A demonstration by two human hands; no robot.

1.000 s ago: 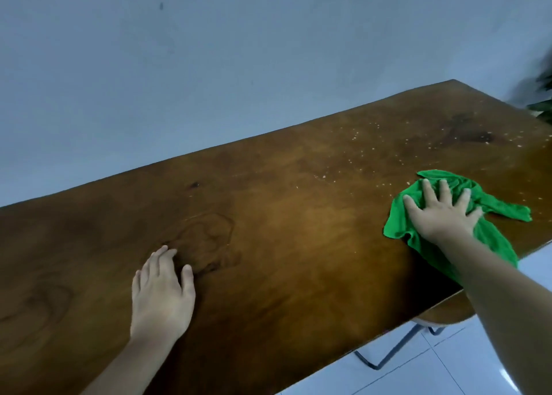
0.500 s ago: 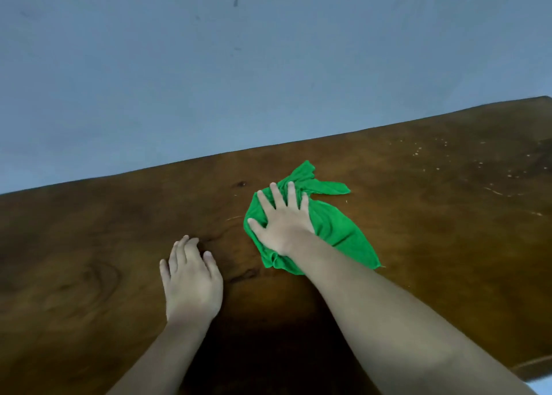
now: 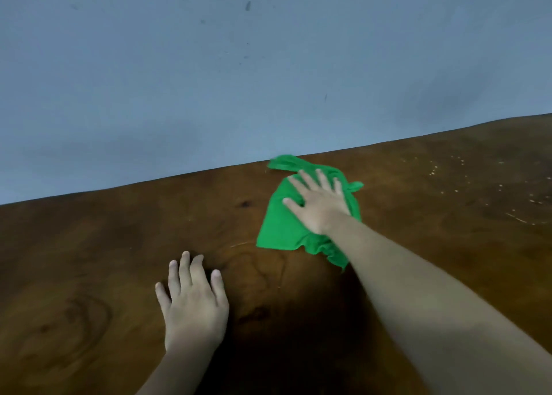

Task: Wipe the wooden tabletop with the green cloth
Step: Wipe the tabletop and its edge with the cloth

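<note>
The green cloth [image 3: 279, 227] lies crumpled on the dark wooden tabletop [image 3: 89, 245], close to its far edge. My right hand [image 3: 319, 203] presses flat on the cloth with fingers spread, covering its right half. My left hand [image 3: 194, 302] rests palm down on the bare wood, nearer to me and to the left of the cloth, holding nothing.
A plain blue-grey wall [image 3: 209, 81] rises directly behind the table's far edge. Pale crumbs or specks [image 3: 466, 182] are scattered over the wood at the right.
My right hand slid the cloth from the table's right end leftward to the middle, then away from me toward the far edge. My left hand stayed planted on the wood.
</note>
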